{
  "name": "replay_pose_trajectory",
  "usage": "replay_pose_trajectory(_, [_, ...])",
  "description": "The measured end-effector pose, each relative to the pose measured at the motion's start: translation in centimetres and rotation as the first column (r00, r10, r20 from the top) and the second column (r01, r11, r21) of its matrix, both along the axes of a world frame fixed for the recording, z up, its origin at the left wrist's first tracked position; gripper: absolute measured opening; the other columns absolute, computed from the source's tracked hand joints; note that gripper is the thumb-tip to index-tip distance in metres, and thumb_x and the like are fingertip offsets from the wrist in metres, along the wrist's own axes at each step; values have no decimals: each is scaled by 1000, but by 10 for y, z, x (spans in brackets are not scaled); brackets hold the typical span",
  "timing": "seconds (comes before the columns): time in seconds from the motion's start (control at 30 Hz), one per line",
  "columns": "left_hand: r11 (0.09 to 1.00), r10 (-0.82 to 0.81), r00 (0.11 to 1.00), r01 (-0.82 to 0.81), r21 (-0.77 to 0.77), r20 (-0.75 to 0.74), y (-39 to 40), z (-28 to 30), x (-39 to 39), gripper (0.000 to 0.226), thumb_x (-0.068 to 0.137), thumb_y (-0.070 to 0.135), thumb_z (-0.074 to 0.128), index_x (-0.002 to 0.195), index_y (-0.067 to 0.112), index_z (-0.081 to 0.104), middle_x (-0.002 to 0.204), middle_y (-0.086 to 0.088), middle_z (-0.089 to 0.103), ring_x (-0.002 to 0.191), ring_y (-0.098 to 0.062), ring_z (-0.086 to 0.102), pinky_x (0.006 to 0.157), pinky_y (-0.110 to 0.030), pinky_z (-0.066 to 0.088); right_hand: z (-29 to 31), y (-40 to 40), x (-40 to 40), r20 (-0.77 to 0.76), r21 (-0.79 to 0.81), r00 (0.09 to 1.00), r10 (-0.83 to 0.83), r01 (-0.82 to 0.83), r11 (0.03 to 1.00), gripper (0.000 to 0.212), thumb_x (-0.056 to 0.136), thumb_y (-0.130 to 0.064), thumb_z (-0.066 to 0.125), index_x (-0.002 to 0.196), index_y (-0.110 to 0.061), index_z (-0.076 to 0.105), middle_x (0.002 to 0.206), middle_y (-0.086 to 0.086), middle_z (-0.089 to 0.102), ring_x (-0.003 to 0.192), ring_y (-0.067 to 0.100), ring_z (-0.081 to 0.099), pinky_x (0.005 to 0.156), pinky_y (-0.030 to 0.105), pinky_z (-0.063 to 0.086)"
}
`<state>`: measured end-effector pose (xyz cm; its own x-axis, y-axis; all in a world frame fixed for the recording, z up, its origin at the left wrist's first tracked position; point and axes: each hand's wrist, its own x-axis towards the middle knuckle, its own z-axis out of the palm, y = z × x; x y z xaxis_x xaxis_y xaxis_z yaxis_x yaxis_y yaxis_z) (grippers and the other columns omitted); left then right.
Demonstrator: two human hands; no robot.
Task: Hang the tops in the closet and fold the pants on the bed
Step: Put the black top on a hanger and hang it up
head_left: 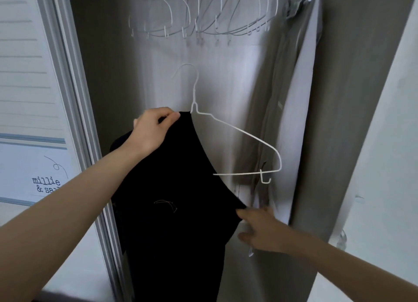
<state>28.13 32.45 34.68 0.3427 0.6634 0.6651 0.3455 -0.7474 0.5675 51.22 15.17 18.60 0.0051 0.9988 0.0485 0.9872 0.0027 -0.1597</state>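
The left hand (152,130) pinches the top edge of a black top (172,211) against the neck of a white wire hanger (246,136), thumb and fingers closed on the fabric. The right hand (260,230), blurred, grips the garment's edge at about four o'clock from the left, fingers curled on the cloth. The top hangs over the hanger's left shoulder only; the right shoulder and its small bottom hook stand bare. At twelve o'clock, a row of empty white hangers (203,19) hangs in the closet. At two o'clock hangs a pale grey garment (291,93). At nine o'clock stands a louvred closet door (29,75).
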Motion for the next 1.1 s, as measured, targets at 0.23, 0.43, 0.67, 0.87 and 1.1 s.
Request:
replay_pose_trajectory(0.23, [998,52,998,-50,29,-48,9,-11,-11,26,100,33,51,89,19,70,86,-1,69,94,-23,60,109,-53,29,38,0,42,86,230,995,49,-68,971,19,97,-28,51,87,-12,55,92,3,58,99,22,55,82,33,38])
replay_pose_trajectory(0.43, [987,104,987,-88,133,-121,9,-23,-12,23,101,32,49,91,24,68,86,15,64,94,-8,44,91,-35,19,74,-4,48,39,337,991,124,-130,932,18,98,-15,48,81,-10,50,79,4,51,79,22,50,71,30,33])
replay_pose_trajectory(0.67, [996,29,996,-21,91,-82,-2,-7,7,27,100,35,50,83,22,66,79,1,67,87,-22,61,104,-49,36,110,4,34,-262,594,963,60,112,797,18,98,-5,43,81,-11,44,69,-4,45,68,14,42,65,24,27])
replay_pose_trajectory(0.87, [995,-66,993,74,72,-100,-9,-12,12,28,100,32,50,79,21,64,73,-4,63,74,-22,57,76,-36,42,130,1,30,-225,553,971,76,63,831,20,100,-11,39,81,-5,43,68,-1,46,69,18,46,61,24,31])
replay_pose_trajectory(1.1, [976,-5,979,48,211,-203,-18,-5,11,28,100,34,49,86,18,67,81,0,67,88,-24,60,84,-37,38,158,-8,22,-174,538,975,136,-22,843,22,99,-9,41,81,3,46,73,8,49,73,22,48,65,29,32])
